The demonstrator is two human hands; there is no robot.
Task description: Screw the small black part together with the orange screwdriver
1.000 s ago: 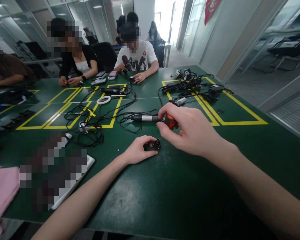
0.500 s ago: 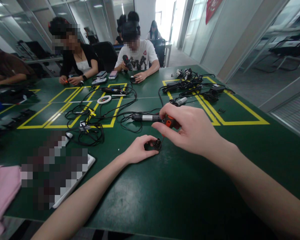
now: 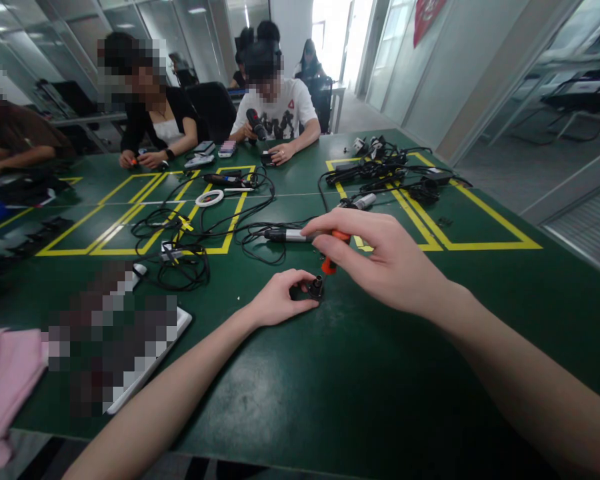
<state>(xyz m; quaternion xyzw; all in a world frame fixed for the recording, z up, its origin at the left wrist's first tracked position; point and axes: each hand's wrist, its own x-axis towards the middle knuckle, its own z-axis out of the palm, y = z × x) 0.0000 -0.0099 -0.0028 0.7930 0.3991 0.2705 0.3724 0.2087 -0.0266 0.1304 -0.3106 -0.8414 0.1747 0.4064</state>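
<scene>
Near the middle of the green table [image 3: 380, 360], my left hand [image 3: 284, 298] pinches a small black part [image 3: 317, 287] between thumb and fingers, resting on the tabletop. My right hand [image 3: 380, 257] grips an orange and black screwdriver [image 3: 329, 265] from above. Its thin shaft points down at the right side of the black part; whether the tip touches is too small to tell. Just behind my right fingers lies a black and silver cylindrical tool [image 3: 286, 235] with a cable.
Coiled black cables [image 3: 180, 263] lie left of centre, by a white ring [image 3: 209, 198]. More cables and tools [image 3: 375, 170] sit at the back right. Pixelated white-edged objects [image 3: 180, 327] and pink cloth [image 3: 10, 380] are at the left. Other people work across the table.
My right hand has shifted its hold on the screwdriver, fingers now extended further left, and more of the orange handle shows below them. My left hand and the black part stay nearly the same.
</scene>
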